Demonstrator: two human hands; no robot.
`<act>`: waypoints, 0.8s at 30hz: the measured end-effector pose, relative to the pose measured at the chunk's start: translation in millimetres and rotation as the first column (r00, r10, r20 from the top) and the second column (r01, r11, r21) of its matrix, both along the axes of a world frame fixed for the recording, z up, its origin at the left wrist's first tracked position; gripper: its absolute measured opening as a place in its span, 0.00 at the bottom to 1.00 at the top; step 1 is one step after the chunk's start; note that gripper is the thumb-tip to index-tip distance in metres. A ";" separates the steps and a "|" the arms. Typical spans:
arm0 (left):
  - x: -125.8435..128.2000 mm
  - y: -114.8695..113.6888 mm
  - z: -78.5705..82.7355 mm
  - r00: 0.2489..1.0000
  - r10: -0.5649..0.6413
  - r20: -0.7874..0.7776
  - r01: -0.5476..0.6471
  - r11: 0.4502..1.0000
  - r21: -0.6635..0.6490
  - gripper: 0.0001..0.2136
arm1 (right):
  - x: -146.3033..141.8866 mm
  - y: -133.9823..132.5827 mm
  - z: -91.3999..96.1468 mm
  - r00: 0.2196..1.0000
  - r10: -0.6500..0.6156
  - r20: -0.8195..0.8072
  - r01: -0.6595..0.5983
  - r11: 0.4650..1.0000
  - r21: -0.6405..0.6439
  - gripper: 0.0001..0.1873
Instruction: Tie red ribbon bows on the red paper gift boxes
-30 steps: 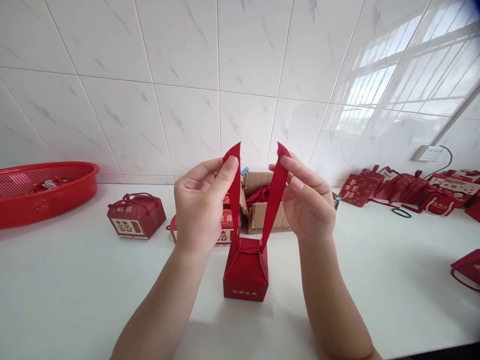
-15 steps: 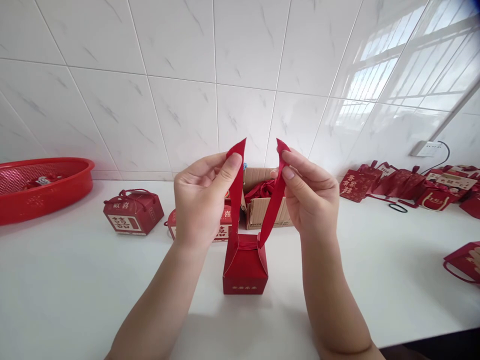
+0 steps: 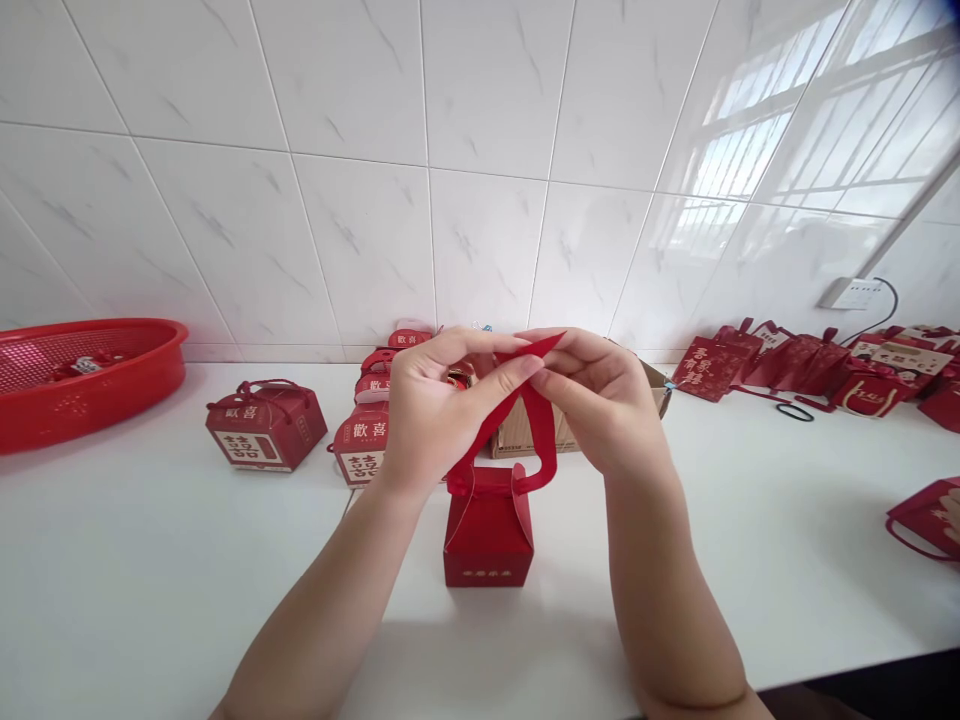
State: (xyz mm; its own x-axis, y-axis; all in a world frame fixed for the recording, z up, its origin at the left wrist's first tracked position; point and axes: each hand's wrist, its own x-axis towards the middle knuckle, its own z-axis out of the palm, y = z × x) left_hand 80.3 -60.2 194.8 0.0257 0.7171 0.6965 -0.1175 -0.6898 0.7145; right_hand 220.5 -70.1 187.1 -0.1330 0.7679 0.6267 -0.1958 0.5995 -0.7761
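A small red gift box [image 3: 487,535] with gold lettering stands on the white counter [image 3: 150,560] in front of me. A red ribbon [image 3: 541,440] rises from its top in two ends. My left hand [image 3: 435,405] and my right hand [image 3: 600,395] meet above the box, each pinching a ribbon end. The two ends cross between my fingers, with one pointed tip sticking out toward the right.
A red mesh basket [image 3: 82,380] sits at the far left. Finished red boxes [image 3: 266,425] with handles stand left of my hands. A cardboard carton [image 3: 525,430] is behind them. Flat red bags [image 3: 810,370] lie along the wall at right, one more red bag [image 3: 926,515] at the right edge.
My hands came together from holding the ribbon ends apart and upright. The ends now cross above the box and the ribbon hangs in loops.
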 end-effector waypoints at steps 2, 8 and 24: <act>0.7 -0.4 0.7 0.997 0.078 0.010 -0.078 0.997 -0.012 0.09 | 2.2 1.3 1.0 0.996 0.092 -0.007 -0.092 0.995 -0.035 0.10; -5.2 10.1 -1.2 0.990 0.120 -0.075 -0.118 0.992 0.041 0.11 | 2.2 4.1 2.7 0.997 0.078 -0.029 -0.082 0.981 -0.177 0.08; -20.3 23.7 -0.9 0.929 -0.257 -0.265 0.181 0.943 -0.280 0.14 | 3.9 17.6 -5.1 0.997 -0.008 -0.077 -0.006 0.983 -0.184 0.09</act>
State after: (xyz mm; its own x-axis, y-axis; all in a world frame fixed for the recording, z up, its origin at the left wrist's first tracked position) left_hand 60.0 -36.4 193.8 0.3779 0.8173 0.4350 -0.0042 -0.4683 0.8836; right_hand 224.5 -52.6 182.0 -0.0888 0.8709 0.4833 -0.2589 0.4484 -0.8555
